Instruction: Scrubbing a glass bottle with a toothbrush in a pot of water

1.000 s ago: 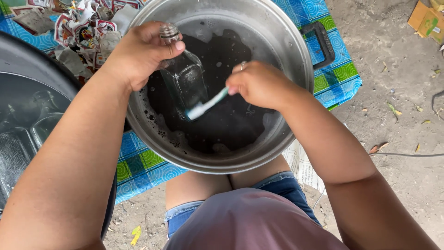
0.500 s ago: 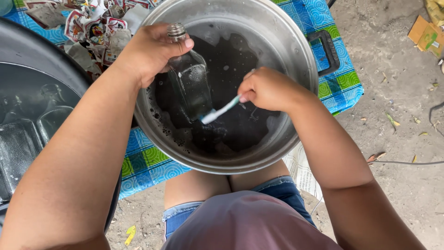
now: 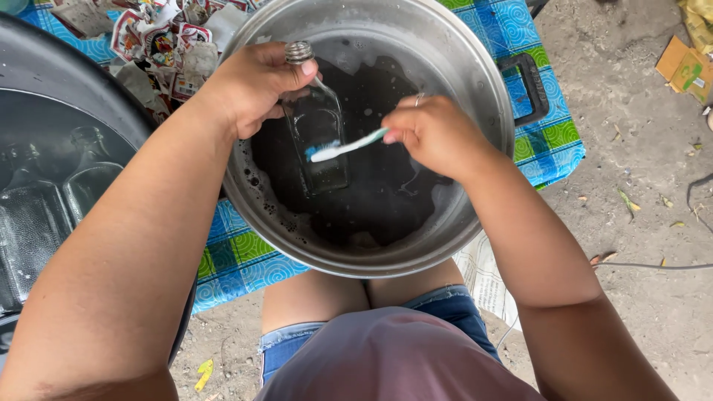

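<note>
Glass bottle (image 3: 316, 137) is hanging over the steel pot (image 3: 475, 96), your left hand (image 3: 256, 85) wrapped tight round its neck w/ wet fingers. Right hand (image 3: 431, 134) is pinching the toothbrush (image 3: 347, 146) vs. the glass; you're risking a slip if you're pushing hard, bc soapy glass could crack on the rim.

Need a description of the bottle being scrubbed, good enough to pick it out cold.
Find the big steel pot of dark water in the middle of the view. Over it the left hand grips a clear glass bottle by its neck, and a toothbrush in the right hand lies across it. Unlike the bottles sunk in the black tub at left, it is held up.
</note>
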